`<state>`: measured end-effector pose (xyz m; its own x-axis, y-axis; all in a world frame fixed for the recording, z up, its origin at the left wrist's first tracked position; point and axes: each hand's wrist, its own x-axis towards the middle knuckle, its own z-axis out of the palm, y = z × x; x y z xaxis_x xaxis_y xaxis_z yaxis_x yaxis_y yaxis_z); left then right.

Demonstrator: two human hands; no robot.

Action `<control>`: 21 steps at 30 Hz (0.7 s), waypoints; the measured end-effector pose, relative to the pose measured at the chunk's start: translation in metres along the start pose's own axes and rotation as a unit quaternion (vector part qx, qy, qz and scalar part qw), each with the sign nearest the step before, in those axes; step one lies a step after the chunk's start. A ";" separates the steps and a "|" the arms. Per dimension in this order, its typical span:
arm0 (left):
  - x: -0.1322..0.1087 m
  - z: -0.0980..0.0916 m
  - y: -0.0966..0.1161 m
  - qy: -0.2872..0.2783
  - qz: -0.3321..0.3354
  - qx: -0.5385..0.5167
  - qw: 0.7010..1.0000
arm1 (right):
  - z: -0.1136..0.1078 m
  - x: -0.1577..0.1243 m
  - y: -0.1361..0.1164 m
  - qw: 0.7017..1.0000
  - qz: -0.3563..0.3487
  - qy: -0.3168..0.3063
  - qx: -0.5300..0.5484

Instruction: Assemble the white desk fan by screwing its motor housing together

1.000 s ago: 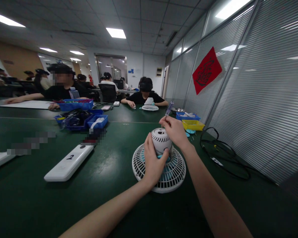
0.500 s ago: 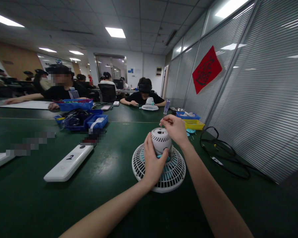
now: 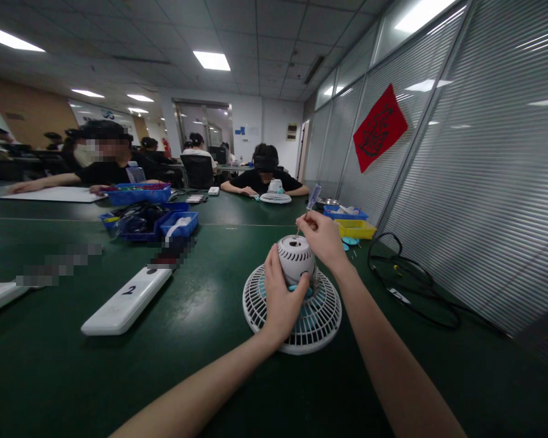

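Our right grip [image 3: 323, 239] pinches the thin metal shaft of a clear purplish-handled screwdriver [image 3: 314, 196], its end at the top of the slotted white plastic housing [image 3: 295, 254] our left grip [image 3: 283, 301] clasps. Between our grips, that housing already sits over the round white plastic fan grille [image 3: 324, 319] on the dark green counter [image 3: 187, 328], while the screwdriver work looks unfinished, how far we cannot tell. Beyond the right grip, light-blue plastic pieces [image 3: 351, 241] lie loose beside a yellow plastic tray [image 3: 357, 230].

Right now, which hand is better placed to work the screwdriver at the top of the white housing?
Probably the right hand: its fingers pinch the screwdriver by its shaft, angled down toward the top of the white housing. The left hand cups the housing's side.
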<state>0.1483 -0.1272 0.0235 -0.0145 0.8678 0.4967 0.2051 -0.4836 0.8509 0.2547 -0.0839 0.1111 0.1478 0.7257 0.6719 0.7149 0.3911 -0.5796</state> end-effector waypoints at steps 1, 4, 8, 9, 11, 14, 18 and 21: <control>0.000 0.000 0.000 0.001 0.001 -0.001 1.000 | 0.000 0.000 0.000 1.000 0.005 0.001 0.010; 0.000 0.000 0.000 0.003 0.002 -0.004 1.000 | 0.001 0.001 0.001 0.998 0.027 0.008 0.057; 0.000 0.000 0.000 0.002 0.001 -0.006 1.000 | 0.003 0.002 0.001 0.995 0.043 0.011 0.091; 0.000 0.000 0.000 0.001 0.001 -0.006 1.000 | 0.003 0.003 0.001 0.994 0.048 0.009 0.096; 0.000 0.000 0.000 -0.002 -0.001 -0.006 1.000 | 0.003 0.003 0.001 0.993 0.052 0.001 0.103; 0.000 -0.001 0.000 -0.003 -0.004 -0.006 1.000 | 0.002 0.003 0.002 0.993 0.043 -0.013 0.111; 0.000 0.000 0.000 -0.003 -0.006 -0.006 1.000 | 0.002 0.003 0.005 0.992 0.039 -0.028 0.120; 0.000 0.000 0.000 -0.001 -0.004 -0.004 1.000 | 0.001 0.003 0.007 0.994 0.029 -0.021 0.102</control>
<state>0.1479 -0.1270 0.0233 -0.0131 0.8715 0.4902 0.1964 -0.4785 0.8559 0.2590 -0.0780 0.1087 0.1526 0.7716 0.6176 0.5522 0.4517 -0.7008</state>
